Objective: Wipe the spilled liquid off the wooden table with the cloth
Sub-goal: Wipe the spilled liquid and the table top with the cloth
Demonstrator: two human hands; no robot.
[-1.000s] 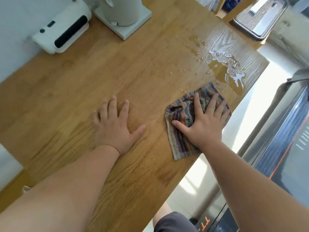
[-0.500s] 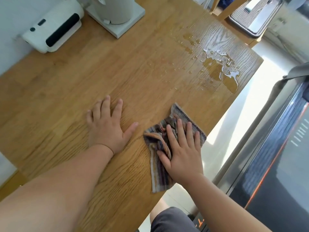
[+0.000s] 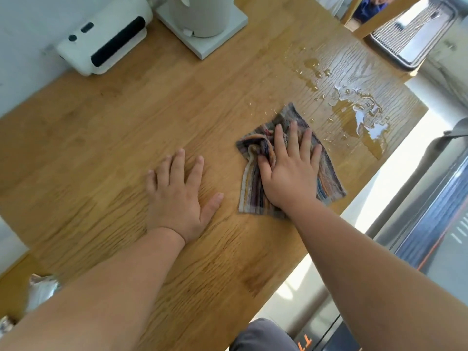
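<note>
far off to my left sits a white boxy gadget (image 3: 101, 44) with a dark slot in its front. just right of it a white appliance (image 3: 202, 13) stands on a flat pale base (image 3: 217, 39). a ribbed metal tray (image 3: 395, 34) lies at my far right. a crinkly silvery wrapper (image 3: 40, 292) shows low on my left.

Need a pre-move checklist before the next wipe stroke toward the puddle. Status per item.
1. Right hand flat on cloth: ok.
2. Cloth spread flat: not ok, bunched beside the thumb.
3. Cloth reaching the main puddle: not ok, its far corner stops short.
4. Path from cloth to puddle free of objects: ok.
5. Left hand flat on table, off the cloth: ok.
6. Cloth dry enough to absorb: cannot tell.
</note>
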